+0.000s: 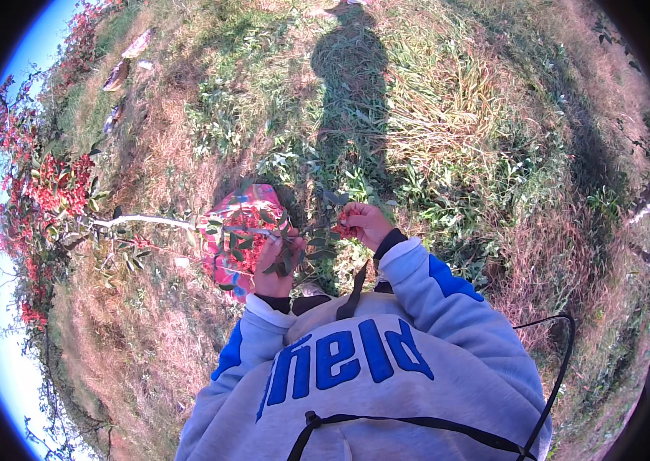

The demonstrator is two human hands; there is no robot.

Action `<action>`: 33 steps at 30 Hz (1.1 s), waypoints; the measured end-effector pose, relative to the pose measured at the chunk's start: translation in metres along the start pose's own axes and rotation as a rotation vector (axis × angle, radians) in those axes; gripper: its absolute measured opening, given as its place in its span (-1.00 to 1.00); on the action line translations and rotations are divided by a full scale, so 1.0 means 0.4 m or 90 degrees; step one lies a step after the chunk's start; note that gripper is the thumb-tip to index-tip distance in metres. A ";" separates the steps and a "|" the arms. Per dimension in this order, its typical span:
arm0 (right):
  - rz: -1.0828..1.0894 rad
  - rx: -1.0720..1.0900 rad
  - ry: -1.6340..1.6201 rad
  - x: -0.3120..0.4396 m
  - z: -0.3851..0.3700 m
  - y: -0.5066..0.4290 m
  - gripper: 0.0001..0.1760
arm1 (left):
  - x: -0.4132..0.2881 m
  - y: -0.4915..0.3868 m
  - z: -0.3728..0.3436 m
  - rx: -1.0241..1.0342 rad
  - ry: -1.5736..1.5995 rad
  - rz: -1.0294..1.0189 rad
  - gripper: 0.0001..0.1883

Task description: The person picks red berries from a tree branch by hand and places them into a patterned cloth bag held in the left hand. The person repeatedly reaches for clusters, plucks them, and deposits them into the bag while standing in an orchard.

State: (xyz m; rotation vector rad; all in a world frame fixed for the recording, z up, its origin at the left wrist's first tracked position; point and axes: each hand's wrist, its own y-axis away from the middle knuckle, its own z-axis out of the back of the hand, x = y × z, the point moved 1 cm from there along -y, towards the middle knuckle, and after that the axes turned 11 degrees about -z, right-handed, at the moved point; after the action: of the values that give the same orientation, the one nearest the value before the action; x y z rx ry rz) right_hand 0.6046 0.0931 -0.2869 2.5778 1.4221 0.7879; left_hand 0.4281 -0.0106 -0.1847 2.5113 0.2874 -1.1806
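My left hand point(275, 266) grips a leafy branch point(152, 219) that reaches in from the shrub on the left. To its right, my right hand point(370, 225) has its fingers closed around a small cluster of red berries point(346, 223) by the leafy end of the branch. Just beyond and left of my left hand is a pink patterned bag point(256, 197). A heap of red berries point(249, 245) shows in it, partly hidden by leaves and my left hand.
Shrubs laden with red berries point(60, 184) line the left side. Several pale and dark objects point(116, 76), too small to identify, lie at the upper left. Grass and low weeds point(446, 121) cover the ground. A black cord point(561, 369) loops at my right side.
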 end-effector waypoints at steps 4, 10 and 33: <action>0.242 -0.213 0.675 0.013 -0.076 0.022 -0.80 | -0.005 0.010 0.016 0.022 -0.022 0.010 -0.74; 0.467 -0.359 0.793 -0.007 -0.102 -0.024 -0.84 | -0.007 -0.010 0.016 0.005 -0.019 0.026 -0.77; -0.092 -0.056 0.037 0.025 -0.081 0.071 -0.70 | -0.013 -0.020 0.056 0.111 0.100 0.073 -0.88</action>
State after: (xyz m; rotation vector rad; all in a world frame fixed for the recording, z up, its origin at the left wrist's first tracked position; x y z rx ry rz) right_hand 0.6152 0.0801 -0.2459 2.3743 1.5332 0.8893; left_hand 0.4066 -0.0122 -0.1955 2.7364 0.0810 -1.0048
